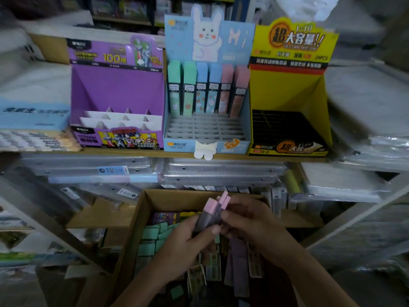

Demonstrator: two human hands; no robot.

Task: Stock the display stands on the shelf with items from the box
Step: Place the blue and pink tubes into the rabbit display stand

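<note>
Three display stands sit side by side on the wooden shelf (137, 151): a purple stand (117, 91) with bare white dividers, a blue rabbit stand (241, 120) with one back row of green, blue and pink cases (205, 89), and a yellow stand (287, 89) with a bare black grid. Below the shelf, an open cardboard box (155, 200) holds many loose green, purple and pink cases. Above the box, my left hand (188, 240) and my right hand (245, 220) together grip a small bundle of pink-capped cases (215, 206), caps pointing up toward the shelf.
Flat plastic-wrapped packs (221, 173) are stacked under the shelf behind the box. More wrapped stock (365, 151) lies at the right, and a blue box with pencils (33, 120) at the left. A white metal rack frame (354, 218) slants past at the lower right.
</note>
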